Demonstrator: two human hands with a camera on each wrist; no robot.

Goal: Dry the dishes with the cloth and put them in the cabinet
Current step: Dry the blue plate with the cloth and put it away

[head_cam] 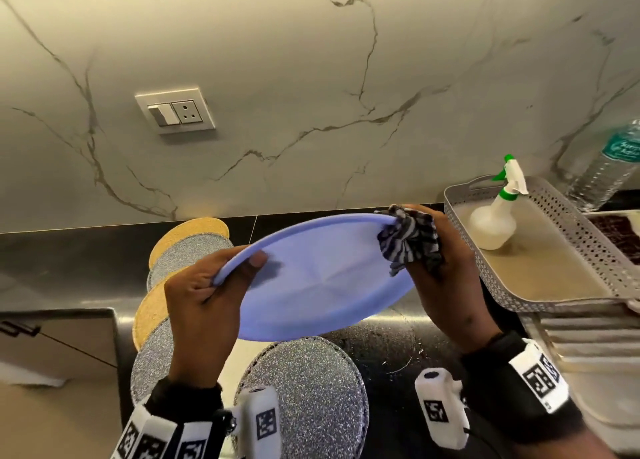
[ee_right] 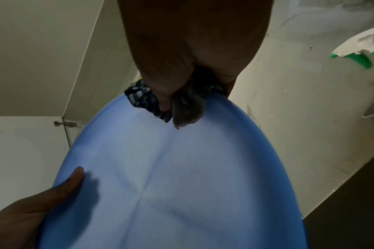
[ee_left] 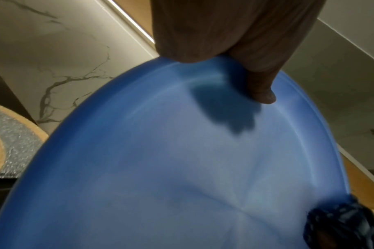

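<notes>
A light blue plate (head_cam: 322,278) is held tilted above the dark counter. My left hand (head_cam: 207,296) grips its left rim, thumb on the inner face and fingers behind. My right hand (head_cam: 446,275) pinches a black-and-white striped cloth (head_cam: 408,244) over the plate's right rim. In the left wrist view the thumb (ee_left: 260,80) presses on the plate (ee_left: 171,168), and the cloth (ee_left: 339,224) shows at the lower right. In the right wrist view the cloth (ee_right: 181,104) is bunched between thumb and fingers on the plate (ee_right: 181,185) edge, and my left hand (ee_right: 32,210) holds the near side.
Round glittery silver and gold placemats (head_cam: 301,396) lie on the counter below the plate. A grey perforated tray (head_cam: 561,271) at the right holds a white spray bottle (head_cam: 495,223). A water bottle (head_cam: 609,167) stands behind it. A wall socket (head_cam: 175,112) sits on the marble backsplash.
</notes>
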